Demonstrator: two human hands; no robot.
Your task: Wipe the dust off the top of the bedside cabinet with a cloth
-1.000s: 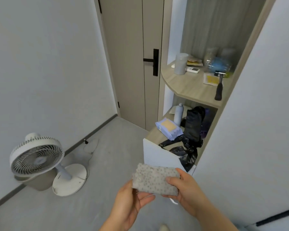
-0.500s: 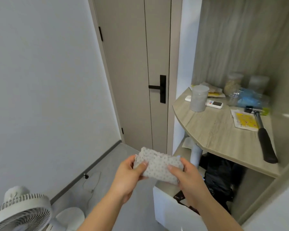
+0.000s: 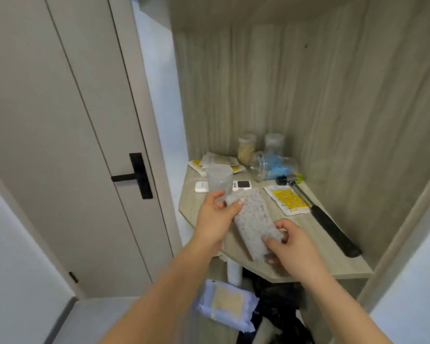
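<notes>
Above the wood-grain worktop (image 3: 308, 247) of a bedside cabinet, a person stretches a folded grey dotted cloth (image 3: 255, 224) between both hands, clear of the surface or just over it; contact cannot be told. Left hand (image 3: 215, 219) pinches the cloth's far end, thumb on top; right hand (image 3: 292, 247) closes its grip on the near end, fingers curled around the edge. Behind the left hand stands a translucent lidded tub (image 3: 219, 180), with a white remote control (image 3: 233, 186) lying beside it. A yellow-printed sachet (image 3: 287, 199) lies to the right, next to a black-handled hammer (image 3: 325, 219) pointing toward the front edge. Two jars (image 3: 246, 148) and a clear bag holding something blue (image 3: 274, 166) sit in the back corner. Below the worktop, a pack of wipes (image 3: 227, 302) rests on a lower shelf. A closed door with a black handle (image 3: 134, 176) stands at left.
</notes>
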